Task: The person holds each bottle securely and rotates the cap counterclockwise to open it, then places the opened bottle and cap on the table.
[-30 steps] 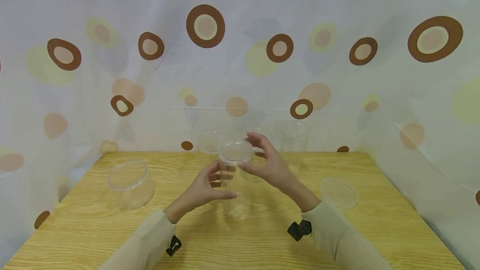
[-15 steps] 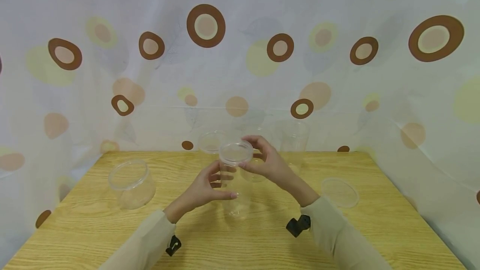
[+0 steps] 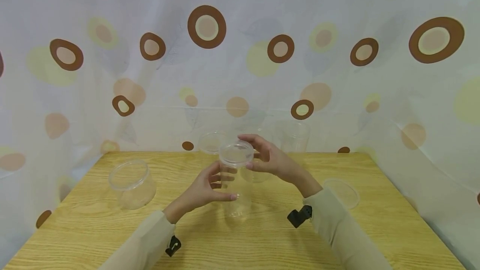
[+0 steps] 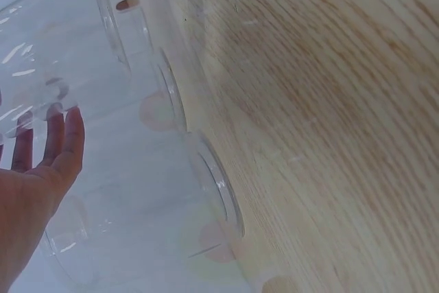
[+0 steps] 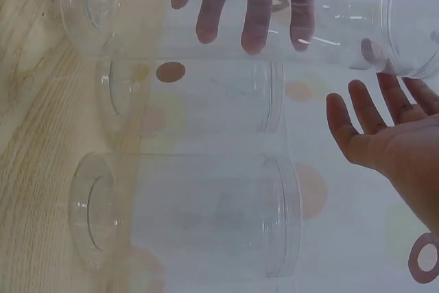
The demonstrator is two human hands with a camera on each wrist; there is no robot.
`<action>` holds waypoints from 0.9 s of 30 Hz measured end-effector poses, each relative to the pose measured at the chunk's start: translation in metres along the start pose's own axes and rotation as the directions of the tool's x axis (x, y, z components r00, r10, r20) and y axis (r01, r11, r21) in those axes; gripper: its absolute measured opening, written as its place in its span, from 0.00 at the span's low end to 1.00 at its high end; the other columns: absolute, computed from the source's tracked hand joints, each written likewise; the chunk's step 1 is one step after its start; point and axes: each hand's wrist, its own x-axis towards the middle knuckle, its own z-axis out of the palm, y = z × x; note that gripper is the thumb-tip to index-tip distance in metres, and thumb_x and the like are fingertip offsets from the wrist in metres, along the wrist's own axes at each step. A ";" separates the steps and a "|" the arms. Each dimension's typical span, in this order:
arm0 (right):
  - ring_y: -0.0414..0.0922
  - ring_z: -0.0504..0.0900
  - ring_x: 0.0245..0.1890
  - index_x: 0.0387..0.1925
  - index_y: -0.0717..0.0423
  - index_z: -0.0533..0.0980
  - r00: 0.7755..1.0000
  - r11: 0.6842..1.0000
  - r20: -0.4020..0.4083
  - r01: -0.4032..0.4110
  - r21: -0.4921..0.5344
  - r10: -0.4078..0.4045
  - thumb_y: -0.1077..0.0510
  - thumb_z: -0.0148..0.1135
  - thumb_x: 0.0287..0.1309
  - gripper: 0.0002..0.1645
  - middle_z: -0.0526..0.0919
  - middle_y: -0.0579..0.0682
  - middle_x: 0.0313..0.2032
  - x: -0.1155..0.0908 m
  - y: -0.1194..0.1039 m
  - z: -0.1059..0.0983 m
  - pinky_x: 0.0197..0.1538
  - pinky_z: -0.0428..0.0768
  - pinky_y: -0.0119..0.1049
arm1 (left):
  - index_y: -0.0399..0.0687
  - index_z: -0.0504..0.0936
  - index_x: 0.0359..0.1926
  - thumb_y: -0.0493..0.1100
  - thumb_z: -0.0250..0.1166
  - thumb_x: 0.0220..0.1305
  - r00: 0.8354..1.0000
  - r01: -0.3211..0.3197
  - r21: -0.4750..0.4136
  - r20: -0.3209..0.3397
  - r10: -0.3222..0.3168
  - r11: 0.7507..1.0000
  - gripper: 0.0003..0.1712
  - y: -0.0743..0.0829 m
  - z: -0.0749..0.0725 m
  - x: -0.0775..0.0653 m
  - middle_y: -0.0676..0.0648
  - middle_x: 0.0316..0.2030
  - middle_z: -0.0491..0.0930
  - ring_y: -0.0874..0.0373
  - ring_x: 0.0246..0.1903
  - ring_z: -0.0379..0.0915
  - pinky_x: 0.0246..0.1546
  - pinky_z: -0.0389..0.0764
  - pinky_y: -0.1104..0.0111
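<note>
A tall clear plastic jar [image 3: 241, 184] stands upright on the wooden table in front of me, a clear round lid [image 3: 235, 153] over its mouth. My left hand [image 3: 204, 184] grips the jar's body, thumb towards me and fingers behind, visible through the wall. Up at the rim, my right hand [image 3: 275, 162] holds the lid's right side between thumb and fingers. In the right wrist view, the right fingers [image 5: 363, 125] curve beside the jar's top end. The left wrist view has the left hand [image 4: 41, 176] against the see-through wall.
A short wide clear jar [image 3: 133, 188] stands at the left. Several tall clear jars, including one at back left [image 3: 211, 141] and one at back right [image 3: 296, 141], stand behind the hands. A clear flat disc [image 3: 342, 193] lies at the right. A patterned curtain [image 3: 240, 74] closes off the back.
My right thumb has slid right along the lid's edge, and the right fingers have shifted slightly left behind it. The left hand and the jar have stayed almost still.
</note>
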 end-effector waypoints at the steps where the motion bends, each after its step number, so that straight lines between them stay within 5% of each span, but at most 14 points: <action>1: 0.49 0.65 0.60 0.67 0.53 0.53 1.000 1.000 -0.019 0.004 -0.014 -0.004 0.50 0.64 0.54 0.43 0.60 0.57 0.63 -0.001 -0.001 0.002 0.58 0.69 0.45 | 0.56 0.63 0.61 0.37 0.71 0.48 1.000 -0.001 0.002 -0.005 0.001 1.000 0.40 0.003 0.001 -0.001 0.45 0.56 0.69 0.46 0.55 0.68 0.54 0.70 0.49; 5: 0.51 0.62 0.62 0.65 0.52 0.55 0.988 0.997 -0.152 0.025 -0.079 -0.037 0.50 0.66 0.51 0.44 0.60 0.60 0.63 -0.002 -0.004 0.012 0.61 0.63 0.51 | 0.55 0.64 0.60 0.35 0.71 0.47 1.000 0.002 0.007 -0.030 -0.002 1.000 0.39 0.004 0.001 -0.001 0.44 0.56 0.69 0.46 0.55 0.69 0.54 0.70 0.48; 10: 0.49 0.64 0.61 0.64 0.49 0.58 0.943 0.990 -0.332 -0.008 -0.141 -0.040 0.56 0.68 0.48 0.43 0.66 0.56 0.60 -0.004 -0.009 0.026 0.59 0.65 0.51 | 0.55 0.64 0.61 0.34 0.70 0.48 0.999 -0.002 0.011 -0.050 0.003 1.000 0.40 0.002 0.001 0.000 0.45 0.57 0.68 0.45 0.55 0.69 0.54 0.69 0.46; 16: 0.49 0.65 0.60 0.62 0.56 0.60 0.912 0.985 -0.409 -0.055 -0.166 -0.018 0.57 0.70 0.46 0.43 0.67 0.52 0.59 -0.003 -0.007 0.034 0.58 0.66 0.53 | 0.62 0.65 0.59 0.38 0.71 0.48 0.998 0.007 0.039 -0.059 -0.005 0.999 0.38 0.003 0.002 -0.001 0.49 0.56 0.69 0.48 0.55 0.69 0.54 0.70 0.50; 21: 0.47 0.66 0.58 0.61 0.58 0.61 0.929 0.987 -0.370 -0.039 -0.154 -0.021 0.58 0.68 0.48 0.39 0.68 0.53 0.58 -0.002 -0.003 0.030 0.58 0.68 0.48 | 0.60 0.64 0.60 0.38 0.71 0.48 0.999 0.001 0.034 -0.045 0.001 0.999 0.39 0.003 0.002 -0.001 0.47 0.57 0.68 0.47 0.56 0.69 0.54 0.71 0.50; 27: 0.45 0.69 0.55 0.63 0.60 0.57 0.989 0.999 -0.144 0.027 0.037 -0.021 0.56 0.65 0.52 0.40 0.66 0.55 0.59 -0.001 -0.001 0.014 0.55 0.72 0.39 | 0.60 0.62 0.62 0.38 0.71 0.48 1.000 -0.006 0.008 -0.012 0.006 1.000 0.41 0.003 0.002 -0.002 0.46 0.57 0.69 0.47 0.56 0.69 0.54 0.70 0.49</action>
